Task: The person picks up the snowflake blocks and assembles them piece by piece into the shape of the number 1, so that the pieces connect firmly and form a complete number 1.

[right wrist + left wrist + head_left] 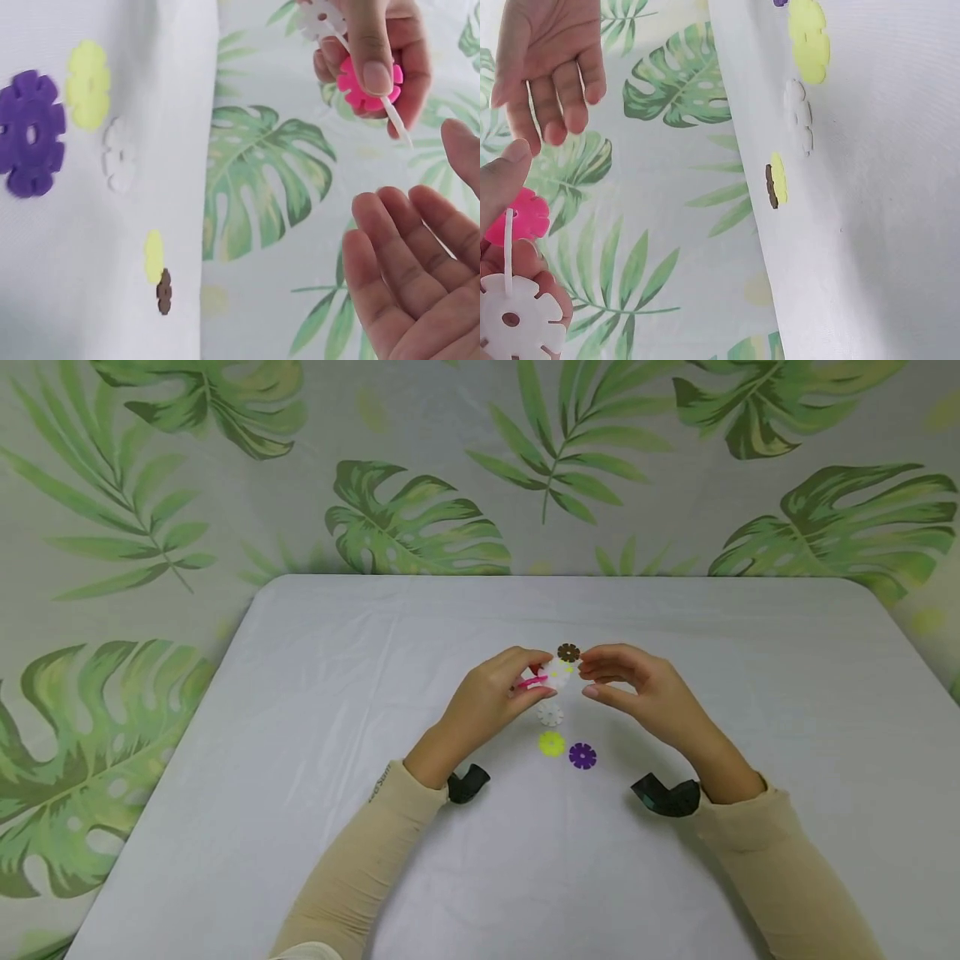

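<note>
My left hand [498,687] pinches a bright pink notched disc [366,86] between thumb and fingers. White notched discs [521,319] are joined to the pink one; one stands edge-on in the left wrist view and another shows its round face with a centre hole. Just to the right, my right hand [648,689] hovers with relaxed, parted fingers and nothing in them. Its palm [439,322] faces the joined discs across a small gap.
Below the hands, a white disc [551,716], a yellow disc [552,743] and a purple disc [582,756] lie on the white tabletop [300,735]. A brown disc [568,652] lies beside another yellow disc [154,256] farther back. Leaf-patterned cloth [420,518] hangs behind the table.
</note>
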`<state>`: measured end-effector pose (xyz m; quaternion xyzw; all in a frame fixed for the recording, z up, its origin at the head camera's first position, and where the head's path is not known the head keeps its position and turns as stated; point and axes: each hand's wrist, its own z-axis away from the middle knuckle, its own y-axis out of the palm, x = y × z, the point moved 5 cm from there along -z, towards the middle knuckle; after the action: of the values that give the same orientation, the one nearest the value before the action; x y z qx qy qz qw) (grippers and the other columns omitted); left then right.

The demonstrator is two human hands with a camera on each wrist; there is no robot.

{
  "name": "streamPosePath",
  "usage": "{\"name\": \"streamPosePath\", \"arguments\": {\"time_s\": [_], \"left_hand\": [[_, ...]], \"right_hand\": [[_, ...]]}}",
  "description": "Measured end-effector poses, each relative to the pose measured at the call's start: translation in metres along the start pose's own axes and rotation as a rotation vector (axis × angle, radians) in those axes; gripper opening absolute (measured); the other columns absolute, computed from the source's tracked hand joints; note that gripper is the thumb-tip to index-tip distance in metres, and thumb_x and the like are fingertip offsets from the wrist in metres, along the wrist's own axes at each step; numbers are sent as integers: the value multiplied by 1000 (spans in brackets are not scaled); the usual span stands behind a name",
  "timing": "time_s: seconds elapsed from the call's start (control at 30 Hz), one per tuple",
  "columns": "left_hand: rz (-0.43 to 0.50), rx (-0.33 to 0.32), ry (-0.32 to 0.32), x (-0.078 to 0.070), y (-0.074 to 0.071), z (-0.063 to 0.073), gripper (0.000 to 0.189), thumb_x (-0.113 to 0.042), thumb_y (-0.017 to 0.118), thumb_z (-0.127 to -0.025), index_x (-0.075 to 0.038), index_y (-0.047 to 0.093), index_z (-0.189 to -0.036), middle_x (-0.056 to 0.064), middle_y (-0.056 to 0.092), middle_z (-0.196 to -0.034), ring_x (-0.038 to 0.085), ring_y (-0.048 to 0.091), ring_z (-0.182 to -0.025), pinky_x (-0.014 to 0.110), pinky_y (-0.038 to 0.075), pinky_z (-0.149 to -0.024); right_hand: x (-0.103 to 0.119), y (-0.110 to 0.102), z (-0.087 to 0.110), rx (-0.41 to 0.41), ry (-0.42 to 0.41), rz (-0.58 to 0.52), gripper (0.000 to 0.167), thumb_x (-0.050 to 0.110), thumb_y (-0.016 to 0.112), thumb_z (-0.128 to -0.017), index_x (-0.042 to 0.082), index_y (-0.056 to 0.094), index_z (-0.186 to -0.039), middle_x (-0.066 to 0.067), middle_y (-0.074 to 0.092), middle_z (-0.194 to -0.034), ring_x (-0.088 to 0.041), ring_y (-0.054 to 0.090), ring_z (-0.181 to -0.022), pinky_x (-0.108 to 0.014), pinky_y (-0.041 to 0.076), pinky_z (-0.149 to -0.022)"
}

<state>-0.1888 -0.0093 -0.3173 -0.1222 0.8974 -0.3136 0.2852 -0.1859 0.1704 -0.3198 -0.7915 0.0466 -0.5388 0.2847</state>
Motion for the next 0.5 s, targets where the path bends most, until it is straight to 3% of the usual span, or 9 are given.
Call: {"name": "streamPosePath", "arguments": {"time_s": [0.33,0.5], "left_hand": [[-7,-12,-4,2,-2,0,38,-15,74,-75,1,60,-107,7,62,-100,10,53,-73,12,42,-67],[-11,-21,-6,3,-4,0,38,-14,74,-75,1,59,-106,7,62,-97,11,55,-78,13,43,-69]], "right_hand": [[-14,-2,24,62,29,34,42,12,68,-81,4,52,-119,-6,57,-111,-15,54,-100,-23,44,-84],[-26,5,33,105,62,14,44,13,69,-80,4,52,-120,-10,56,-114,-15,53,-102,-24,43,-85]]}}
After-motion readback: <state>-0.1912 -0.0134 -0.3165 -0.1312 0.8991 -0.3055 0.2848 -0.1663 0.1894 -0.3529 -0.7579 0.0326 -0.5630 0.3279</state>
